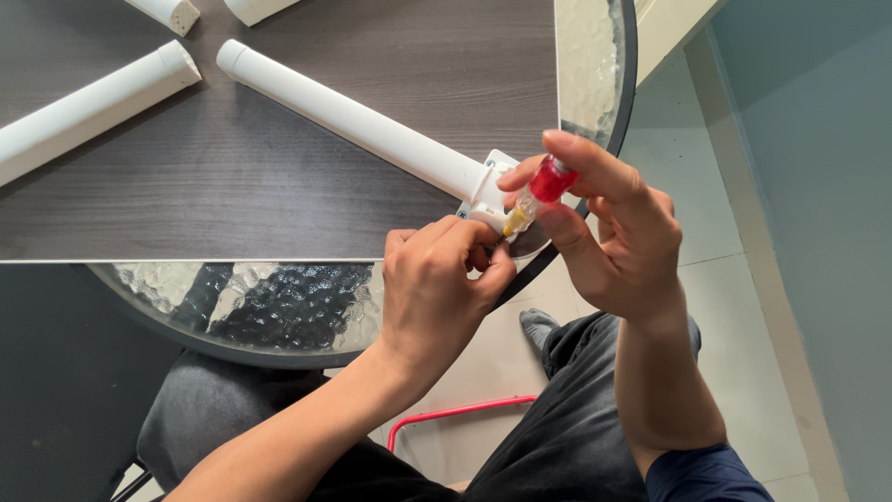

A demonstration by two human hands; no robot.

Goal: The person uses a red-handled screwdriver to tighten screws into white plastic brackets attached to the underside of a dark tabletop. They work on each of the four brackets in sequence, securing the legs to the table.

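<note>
The left hand (pixel 437 288) pinches the white bracket (pixel 488 191) at the 4 o'clock end of the stiff, light-looking tube (pixel 358 121) on the table (pixel 279 204), and the right hand (pixel 613 232) is closed on a small, probably slippery bottle (pixel 537 193), best gripped at its red cap.

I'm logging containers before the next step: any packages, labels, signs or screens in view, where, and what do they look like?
Small tube: held in the right hand at the table edge, clear body with yellowish contents, red cap end, tip pointing down toward the left hand.
No signs, screens or readable labels visible.
</note>
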